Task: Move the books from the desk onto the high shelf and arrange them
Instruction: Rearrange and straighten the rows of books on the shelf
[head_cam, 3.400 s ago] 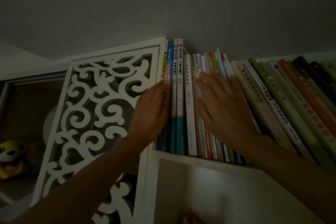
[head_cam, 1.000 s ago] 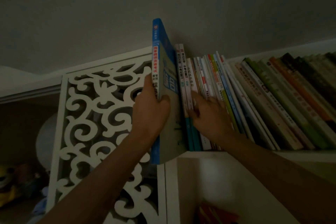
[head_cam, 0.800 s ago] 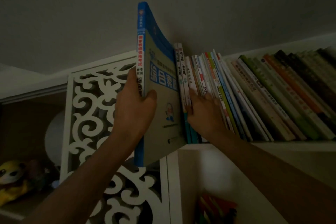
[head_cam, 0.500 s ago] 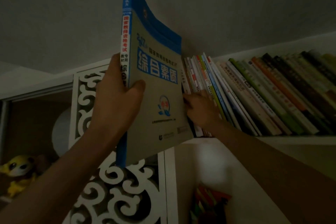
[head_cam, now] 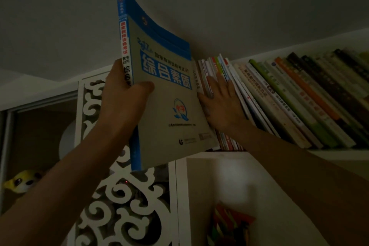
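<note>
My left hand grips the blue-spined exam book by its spine, thumb across the cover, clear of the high shelf's left end. My right hand, fingers spread flat, braces the leaning row of books, probably keeping a gap.

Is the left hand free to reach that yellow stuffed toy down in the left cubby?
Probably not as things stand: the left hand grips the big blue book up high, and the yellow stuffed toy sits far below it.
</note>
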